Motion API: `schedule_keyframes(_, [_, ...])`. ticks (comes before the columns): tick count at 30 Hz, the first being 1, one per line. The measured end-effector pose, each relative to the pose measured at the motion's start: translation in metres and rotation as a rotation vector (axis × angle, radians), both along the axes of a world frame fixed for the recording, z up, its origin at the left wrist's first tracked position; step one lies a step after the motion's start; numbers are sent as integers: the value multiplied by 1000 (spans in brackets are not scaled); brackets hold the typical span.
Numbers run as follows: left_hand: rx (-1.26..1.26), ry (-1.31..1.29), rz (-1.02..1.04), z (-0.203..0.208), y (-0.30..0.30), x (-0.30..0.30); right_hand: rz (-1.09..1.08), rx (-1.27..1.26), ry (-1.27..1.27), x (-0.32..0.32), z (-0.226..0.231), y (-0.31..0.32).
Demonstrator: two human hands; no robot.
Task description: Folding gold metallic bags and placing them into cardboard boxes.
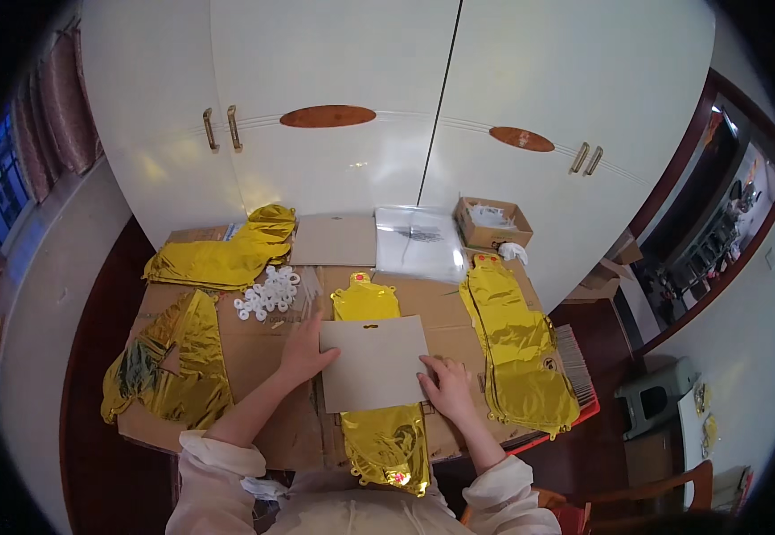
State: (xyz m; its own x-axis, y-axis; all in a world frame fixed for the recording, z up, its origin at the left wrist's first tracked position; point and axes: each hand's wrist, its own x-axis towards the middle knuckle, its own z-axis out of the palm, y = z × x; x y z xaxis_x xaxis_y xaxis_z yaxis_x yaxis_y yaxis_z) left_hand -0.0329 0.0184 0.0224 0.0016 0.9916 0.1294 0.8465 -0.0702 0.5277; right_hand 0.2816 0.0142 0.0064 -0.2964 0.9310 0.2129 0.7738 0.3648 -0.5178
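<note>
A pale grey cardboard sheet point(374, 370) with a small hanger slot near its far edge lies in front of me, across a flat gold foil balloon point(387, 446). The balloon sticks out beyond the sheet at both ends. My left hand point(303, 350) is at the sheet's left edge, fingers stretched away from me and thumb by the edge. On the opposite edge rests my right hand point(448, 388), its thumb and fingertips apart and touching the sheet. Neither hand shows anything gripped. What lies under the sheet's middle is hidden.
Gold foil balloons lie at the far left point(218, 259), near left point(182, 366) and right point(521, 348). White plastic rings point(269, 293) form a pile. Behind are a cardboard stack point(334, 241), clear plastic bags point(418, 245) and a small box point(492, 223). White cabinets point(334, 169) stand beyond.
</note>
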Motion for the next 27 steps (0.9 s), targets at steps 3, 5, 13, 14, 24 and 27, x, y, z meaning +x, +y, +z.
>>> schedule_keyframes(3, [-65, 178, 31, 8, -5, 9, -18, 85, -44, 0, -3, -1])
schedule_keyframes(5, [61, 243, 10, 8, -12, 13, -20, 117, -82, 1, -1, -1])
schedule_keyframes(13, [257, 212, -542, -9, -12, 31, 239, 244, 93, -8, 17, 1])
schedule_keyframes(14, [266, 225, -578, -11, -10, 33, 301, 258, 83, -11, 15, 5])
schedule_keyframes(24, [237, 342, -628, -36, -3, 31, 492, 141, -8, -13, -12, 9])
schedule_keyframes(27, [220, 329, -634, -32, -4, 31, 473, 137, -14, -14, -10, 9])
